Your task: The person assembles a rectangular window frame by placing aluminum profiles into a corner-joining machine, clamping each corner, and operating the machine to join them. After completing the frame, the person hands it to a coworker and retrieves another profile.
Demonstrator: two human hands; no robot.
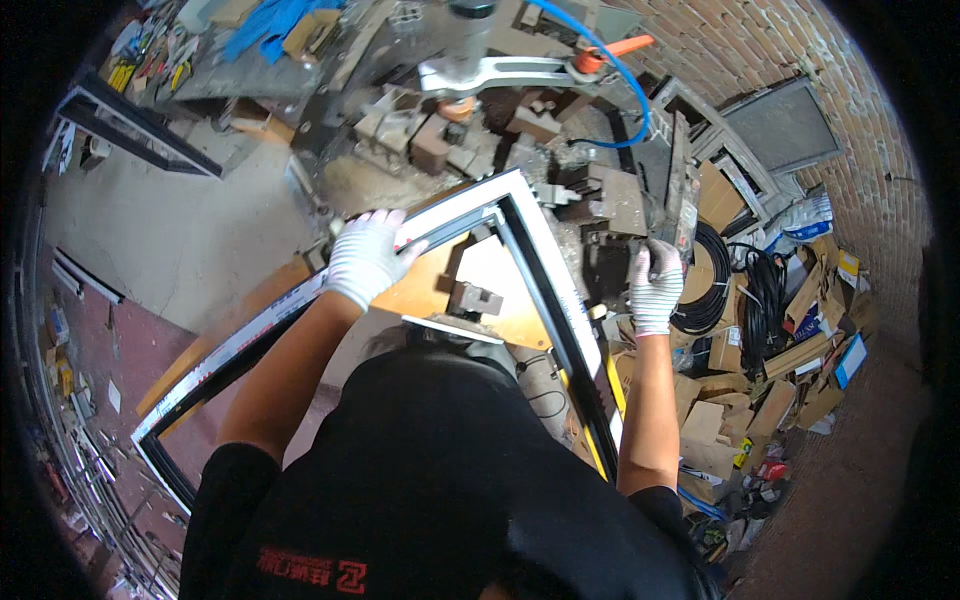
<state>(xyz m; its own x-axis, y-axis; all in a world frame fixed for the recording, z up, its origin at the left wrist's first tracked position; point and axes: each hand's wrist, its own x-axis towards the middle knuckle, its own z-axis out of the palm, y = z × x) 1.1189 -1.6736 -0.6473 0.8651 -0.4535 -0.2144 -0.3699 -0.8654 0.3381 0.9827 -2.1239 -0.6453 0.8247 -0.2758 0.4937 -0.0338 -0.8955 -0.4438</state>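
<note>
A large window frame (565, 280) with white strips and dark profiles lies at an angle in front of me, one corner pointing away toward the machine (614, 205). My left hand (368, 258), in a striped white glove, rests on its left side near that corner, thumb and fingers around the profile. My right hand (655, 287), also gloved, is off the frame at the machine's right edge. Its fingers are curled, and whatever is in them is hidden. Inside the frame's corner show a metal block (474, 298) and an orange-tan board (415, 290).
A metal arm (505, 72) with a blue hose (640, 85) stands over the machine bed, where dusty blocks lie. Black coils (712, 290) and cardboard scraps (705, 425) crowd the right by a brick wall (800, 60). Another dark frame (135, 125) is at far left.
</note>
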